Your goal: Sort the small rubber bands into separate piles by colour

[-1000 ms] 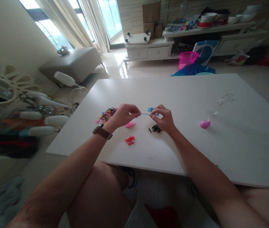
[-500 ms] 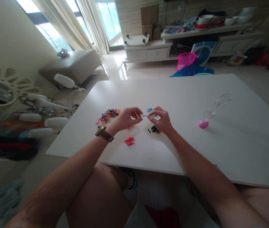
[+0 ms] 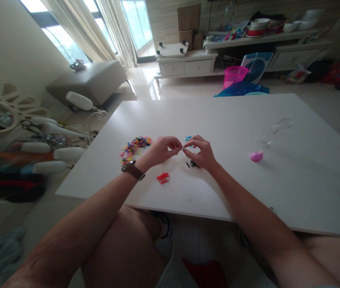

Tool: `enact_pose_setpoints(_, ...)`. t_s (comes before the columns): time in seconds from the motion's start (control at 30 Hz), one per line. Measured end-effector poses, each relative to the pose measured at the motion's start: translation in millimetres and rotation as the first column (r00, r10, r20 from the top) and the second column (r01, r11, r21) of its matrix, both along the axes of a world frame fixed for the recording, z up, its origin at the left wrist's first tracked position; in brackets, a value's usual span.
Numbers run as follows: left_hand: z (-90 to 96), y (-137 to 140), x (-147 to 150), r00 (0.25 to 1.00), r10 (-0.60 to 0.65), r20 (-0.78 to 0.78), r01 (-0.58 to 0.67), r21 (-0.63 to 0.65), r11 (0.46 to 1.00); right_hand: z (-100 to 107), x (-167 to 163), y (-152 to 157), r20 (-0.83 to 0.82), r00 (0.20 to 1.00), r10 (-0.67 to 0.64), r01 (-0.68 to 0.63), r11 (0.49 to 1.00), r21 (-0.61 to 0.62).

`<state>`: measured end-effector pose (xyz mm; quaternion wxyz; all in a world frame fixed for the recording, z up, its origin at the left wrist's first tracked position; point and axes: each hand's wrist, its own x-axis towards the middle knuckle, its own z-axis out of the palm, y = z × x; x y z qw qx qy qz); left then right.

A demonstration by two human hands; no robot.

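Note:
My left hand (image 3: 164, 149), with a watch (image 3: 133, 169) on its wrist, and my right hand (image 3: 202, 152) meet fingertip to fingertip above the white table (image 3: 236, 120). Both are pinched around a small blue strip (image 3: 183, 148), mostly hidden by the fingers. Just behind my right fingers is a small blue pile (image 3: 188, 138). Under that hand lie small black pieces (image 3: 193, 164), partly covered. Closer to me is a little heap of red pieces (image 3: 162, 178). A mixed, many-coloured heap of small pieces (image 3: 136, 146) sits left of my left hand, partly behind the wrist.
A pink rounded object (image 3: 256, 156) with a clear plastic item (image 3: 282, 125) behind it lies on the table's right. Beyond the far edge stand a pink basket (image 3: 235, 76) and a low cabinet (image 3: 184, 66). A white-armed fixture (image 3: 58, 130) is at the left.
My left fingertips have closed in and now meet my right ones at the blue strip, which showed between the hands before. The piles look the same.

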<state>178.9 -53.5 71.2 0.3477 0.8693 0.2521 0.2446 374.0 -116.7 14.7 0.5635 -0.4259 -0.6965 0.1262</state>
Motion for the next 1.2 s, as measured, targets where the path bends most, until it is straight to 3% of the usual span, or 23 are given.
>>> enact_pose_setpoints(0.37, -0.8, 1.9, 2.7, 0.999, -0.009, -0.046, 0.012, 0.047, 0.999, 4.2, -5.7, -2.6, 0.02, 1.0, 0.003, -0.002, 0.999, -0.04)
enact_pose_setpoints(0.73, 9.7, 2.4, 0.0, 0.999, -0.009, -0.04, 0.011, 0.047, 0.999, 4.8, 0.3, 0.3, -0.028, 0.999, -0.034, 0.033, 0.998, -0.045)
enact_pose_setpoints(1.2, 0.4, 2.7, -1.1, 1.0, -0.007, -0.022, 0.006, -0.027, 1.0, 4.8, 2.1, -0.2, -0.012, 1.0, 0.013, -0.013, 1.0, -0.02)
